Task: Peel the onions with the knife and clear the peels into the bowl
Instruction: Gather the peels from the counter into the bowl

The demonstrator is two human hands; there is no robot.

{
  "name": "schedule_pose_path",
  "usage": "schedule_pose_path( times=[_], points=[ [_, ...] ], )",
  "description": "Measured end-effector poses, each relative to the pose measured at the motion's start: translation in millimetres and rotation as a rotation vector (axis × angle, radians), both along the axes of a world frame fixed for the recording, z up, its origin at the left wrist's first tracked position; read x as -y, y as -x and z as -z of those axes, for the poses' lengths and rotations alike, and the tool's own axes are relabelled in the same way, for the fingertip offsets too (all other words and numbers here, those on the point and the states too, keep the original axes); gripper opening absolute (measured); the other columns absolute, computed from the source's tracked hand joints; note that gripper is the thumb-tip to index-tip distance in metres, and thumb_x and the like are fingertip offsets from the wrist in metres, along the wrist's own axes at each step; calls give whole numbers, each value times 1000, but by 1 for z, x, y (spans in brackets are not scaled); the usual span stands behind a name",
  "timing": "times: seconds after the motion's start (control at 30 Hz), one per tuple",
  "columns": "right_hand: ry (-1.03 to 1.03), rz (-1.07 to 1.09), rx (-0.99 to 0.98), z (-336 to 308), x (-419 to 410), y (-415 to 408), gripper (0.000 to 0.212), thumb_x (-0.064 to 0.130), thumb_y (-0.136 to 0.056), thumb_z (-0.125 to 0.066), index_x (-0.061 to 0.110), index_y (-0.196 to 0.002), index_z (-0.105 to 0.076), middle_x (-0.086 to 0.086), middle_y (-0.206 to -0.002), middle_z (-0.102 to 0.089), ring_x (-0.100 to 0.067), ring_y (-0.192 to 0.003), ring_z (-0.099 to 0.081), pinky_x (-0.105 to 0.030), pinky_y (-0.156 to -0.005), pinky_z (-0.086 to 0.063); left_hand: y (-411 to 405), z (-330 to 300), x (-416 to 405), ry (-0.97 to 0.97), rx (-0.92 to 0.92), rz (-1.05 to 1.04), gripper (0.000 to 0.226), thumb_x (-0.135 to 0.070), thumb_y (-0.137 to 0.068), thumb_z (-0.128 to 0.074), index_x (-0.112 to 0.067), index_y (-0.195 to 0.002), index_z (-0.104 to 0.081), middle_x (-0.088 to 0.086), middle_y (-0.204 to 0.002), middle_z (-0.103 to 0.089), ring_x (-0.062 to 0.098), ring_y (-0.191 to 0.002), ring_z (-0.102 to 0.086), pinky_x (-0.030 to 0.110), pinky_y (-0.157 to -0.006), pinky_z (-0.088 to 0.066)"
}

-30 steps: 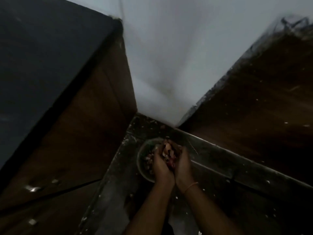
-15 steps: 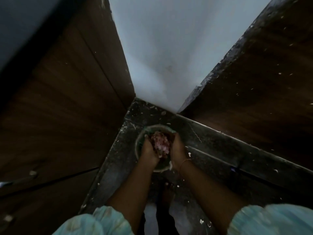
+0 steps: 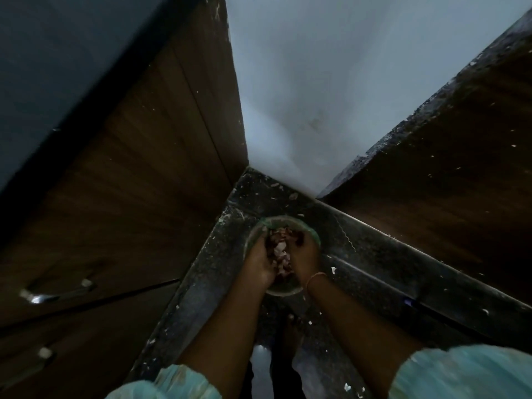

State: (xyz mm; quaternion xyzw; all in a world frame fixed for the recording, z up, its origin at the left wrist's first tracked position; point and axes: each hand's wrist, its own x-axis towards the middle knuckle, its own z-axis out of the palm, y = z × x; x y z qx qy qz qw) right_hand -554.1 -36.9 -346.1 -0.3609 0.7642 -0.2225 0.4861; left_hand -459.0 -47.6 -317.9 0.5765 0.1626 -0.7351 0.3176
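A green-rimmed bowl [image 3: 288,218] stands on the dark stone floor in a corner. A heap of pink and white onion peels [image 3: 278,249] lies in it. My left hand [image 3: 257,262] and my right hand [image 3: 305,254] are both inside the bowl, cupped against the heap from either side. Whether the fingers grip the peels or just press them I cannot tell. No knife or onion shows in this dim view.
A brown wooden cabinet [image 3: 138,180] with a metal handle [image 3: 54,292] rises on the left. A wooden panel [image 3: 449,180] and a stone ledge [image 3: 403,269] run on the right. Small peel scraps [image 3: 333,269] dot the floor [image 3: 201,283]. A foot [image 3: 290,332] shows below the bowl.
My hands have come down from above the bowl into it with the peels. The view has tilted down, so my sleeves now show.
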Motion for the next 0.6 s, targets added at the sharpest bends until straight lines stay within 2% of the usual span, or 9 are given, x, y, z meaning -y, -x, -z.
schedule_pose_path(
  times=[0.07, 0.1, 0.13, 0.2, 0.27, 0.3, 0.37, 0.47, 0.6],
  points=[
    [7, 32, -119, -11, -1, 2, 26, 21, -91, -64, 17, -117, -63, -7, -118, -67, -26, -110, -61, -43, -102, -46, 1, 2, -4, 22, 15, 56, 43, -38, -103, -44, -4, -92, -68, 14, -73, -75, 29, -83, -64, 35, -67, -50],
    [-5, 16, -124, -12, -3, 3, 27, 20, -91, -64, 16, -118, -64, -8, -118, -67, -26, -111, -60, -41, -102, -46, 0, 1, -5, 28, 21, 115, 40, -33, -104, -44, -4, -90, -68, 14, -70, -74, 28, -80, -64, 35, -66, -50],
    [-49, -13, -76, -9, -4, 2, 32, 20, -91, -64, 16, -123, -62, -8, -122, -65, -26, -114, -59, -41, -104, -45, 0, -3, -6, 26, 27, 176, 36, -27, -103, -45, -3, -90, -68, 14, -73, -74, 28, -80, -64, 36, -66, -52],
    [-131, -44, 58, 15, -9, -1, 53, 23, -92, -62, 16, -142, -48, -11, -140, -54, -29, -128, -50, -45, -111, -38, 0, -1, -9, 30, 31, 269, 28, -22, -101, -48, -3, -99, -69, 16, -93, -73, 28, -85, -66, 37, -70, -55],
    [-177, 57, 105, 57, -15, -4, 62, 34, -94, -56, 16, -149, -35, -11, -150, -42, -31, -136, -42, -47, -116, -33, 1, 1, -11, 38, 32, 261, 34, -30, -101, -49, -4, -107, -71, 17, -108, -72, 30, -95, -66, 37, -79, -54],
    [-172, 111, 110, 59, -18, -8, 60, 38, -95, -52, 16, -149, -36, -10, -151, -41, -30, -137, -41, -47, -116, -31, 4, 0, -12, 42, 21, 211, 38, -34, -102, -48, -5, -105, -72, 15, -104, -74, 29, -96, -66, 36, -80, -53],
    [-103, 188, 104, 27, -21, -17, 50, 31, -101, -47, 11, -147, -40, -9, -148, -45, -28, -135, -43, -47, -116, -32, 11, -5, -11, 70, 47, 185, 42, -38, -103, -45, -6, -103, -72, 12, -96, -76, 27, -97, -66, 32, -78, -51],
    [-33, 200, 144, -20, -20, -20, 45, 29, -103, -43, 10, -144, -44, -13, -143, -49, -31, -131, -46, -46, -114, -34, 25, -29, -6, 168, 166, 301, 41, -41, -104, -44, -11, -118, -68, 13, -121, -69, 26, -110, -63, 33, -93, -50],
    [139, 251, 171, -100, 4, -21, 37, 29, -104, -43, 13, -137, -50, -12, -133, -58, -28, -120, -55, -42, -106, -41, 31, -110, 21, 429, 352, 397, 38, -32, -104, -47, -15, -137, -57, 10, -137, -59, 24, -124, -56, 38, -111, -42]
  ],
)
